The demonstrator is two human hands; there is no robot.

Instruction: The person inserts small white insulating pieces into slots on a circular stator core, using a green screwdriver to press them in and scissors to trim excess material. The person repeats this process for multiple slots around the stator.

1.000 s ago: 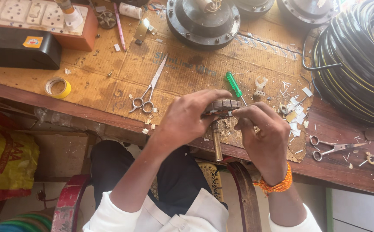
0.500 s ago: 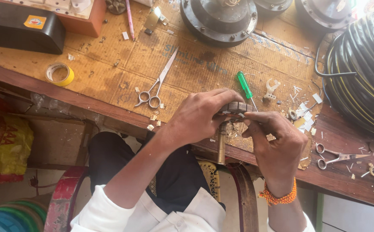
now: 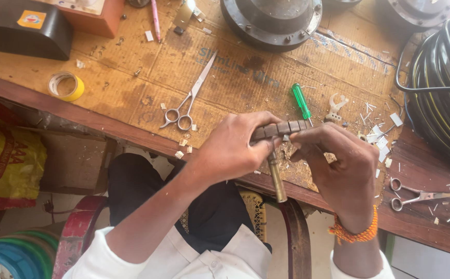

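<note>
My left hand [image 3: 235, 150] and my right hand [image 3: 338, 165] both grip a small dark segmented metal part [image 3: 281, 129], held level over the front edge of the workbench [image 3: 132, 93]. A brass-coloured shaft [image 3: 276, 175] hangs down from that part between my hands. Just beyond my fingers lies a green-handled screwdriver [image 3: 301, 100]. Silver scissors [image 3: 191, 98] lie to the left of my left hand.
A yellow tape roll [image 3: 66, 86] and a black box [image 3: 21, 31] sit at the left. Round metal motor housings [image 3: 271, 20] stand at the back. A coil of black cable [image 3: 442, 88] fills the right. Second scissors [image 3: 416, 195] and white scraps [image 3: 382, 139] lie near my right wrist.
The view has shifted so the bench sits higher and nearer in frame. My hands keep the same grip on the metal part, with small finger movements along it.
</note>
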